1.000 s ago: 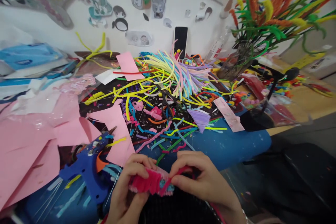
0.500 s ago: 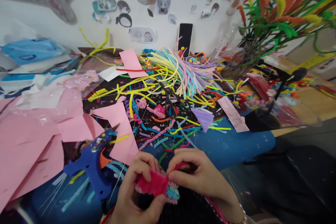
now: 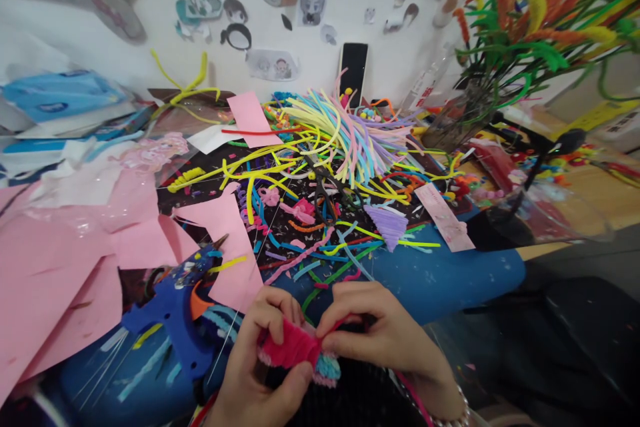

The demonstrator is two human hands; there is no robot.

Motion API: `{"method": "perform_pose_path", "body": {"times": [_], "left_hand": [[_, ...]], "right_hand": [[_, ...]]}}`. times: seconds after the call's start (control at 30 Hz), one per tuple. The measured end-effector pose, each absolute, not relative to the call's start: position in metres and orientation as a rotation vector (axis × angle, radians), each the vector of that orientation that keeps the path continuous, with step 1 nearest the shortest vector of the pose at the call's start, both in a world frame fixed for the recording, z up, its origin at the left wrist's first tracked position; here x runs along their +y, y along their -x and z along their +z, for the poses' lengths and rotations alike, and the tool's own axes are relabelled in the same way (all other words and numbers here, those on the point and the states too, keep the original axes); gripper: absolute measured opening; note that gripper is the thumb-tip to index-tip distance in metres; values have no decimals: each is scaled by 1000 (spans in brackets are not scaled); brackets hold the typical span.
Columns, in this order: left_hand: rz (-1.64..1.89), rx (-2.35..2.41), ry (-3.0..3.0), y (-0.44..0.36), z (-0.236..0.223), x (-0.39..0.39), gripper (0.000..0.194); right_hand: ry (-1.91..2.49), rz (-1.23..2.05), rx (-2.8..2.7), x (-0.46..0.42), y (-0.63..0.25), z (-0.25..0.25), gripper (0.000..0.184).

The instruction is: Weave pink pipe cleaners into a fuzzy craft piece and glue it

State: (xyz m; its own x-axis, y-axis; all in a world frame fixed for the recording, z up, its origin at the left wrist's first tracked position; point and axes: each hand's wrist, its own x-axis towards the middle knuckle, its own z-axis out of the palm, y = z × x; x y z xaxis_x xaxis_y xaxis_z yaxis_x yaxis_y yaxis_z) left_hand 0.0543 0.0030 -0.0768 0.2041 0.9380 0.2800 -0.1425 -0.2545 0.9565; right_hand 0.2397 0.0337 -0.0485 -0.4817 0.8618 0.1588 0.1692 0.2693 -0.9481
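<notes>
Low in the head view, my left hand (image 3: pixel 267 360) grips a small craft piece wrapped in hot-pink pipe cleaner (image 3: pixel 293 345), thumb below and fingers above. Light blue and pale pink fuzzy rows (image 3: pixel 327 368) show at the piece's right end. With thumb and forefinger, my right hand (image 3: pixel 373 327) pinches a hot-pink pipe cleaner strand at the piece's right edge. A pink length (image 3: pixel 411 392) hangs below the right wrist. A blue hot glue gun (image 3: pixel 173 320) lies left of my left hand.
Pink paper sheets (image 3: pixel 55 280) cover the table's left side. Loose pipe cleaners (image 3: pixel 370 147), black scissors (image 3: pixel 325 193) and a purple triangle (image 3: pixel 387 225) lie ahead. A phone (image 3: pixel 353 73) leans on the wall. At right stand a vase (image 3: pixel 453 117) of pipe-cleaner stems and a black stand (image 3: pixel 530 180).
The right hand's pinched strand has shifted slightly, still at the pink piece's right edge. The piece is tilted a little differently in my left hand. The table things stay put.
</notes>
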Motion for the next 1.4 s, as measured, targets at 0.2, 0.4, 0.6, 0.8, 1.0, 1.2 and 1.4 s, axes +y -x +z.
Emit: {"method": "perform_pose_path", "body": {"times": [0.2, 0.4, 0.6, 0.8, 1.0, 1.2, 1.4], "left_hand": [[1363, 949, -1533, -55, -75, 6, 25], [1611, 1354, -2171, -54, -79, 19, 29], [1227, 1122, -2363, -50, -66, 15, 26], [1117, 980, -1979, -50, -54, 11, 18], [1120, 985, -1688, -55, -51, 17, 12], [1120, 937, -1362, -49, -48, 16, 11], [1281, 836, -931, -63, -47, 13, 20]], "right_hand": [[954, 1105, -1892, 33, -243, -47, 17], [1033, 943, -1827, 29, -251, -43, 16], [968, 911, -1893, 26, -253, -45, 17], [872, 870, -1887, 25, -245, -45, 18], [850, 729, -1813, 24, -235, -45, 12], [882, 485, -1691, 15, -220, -44, 7], [944, 250, -1616, -2, -204, -55, 31]]}}
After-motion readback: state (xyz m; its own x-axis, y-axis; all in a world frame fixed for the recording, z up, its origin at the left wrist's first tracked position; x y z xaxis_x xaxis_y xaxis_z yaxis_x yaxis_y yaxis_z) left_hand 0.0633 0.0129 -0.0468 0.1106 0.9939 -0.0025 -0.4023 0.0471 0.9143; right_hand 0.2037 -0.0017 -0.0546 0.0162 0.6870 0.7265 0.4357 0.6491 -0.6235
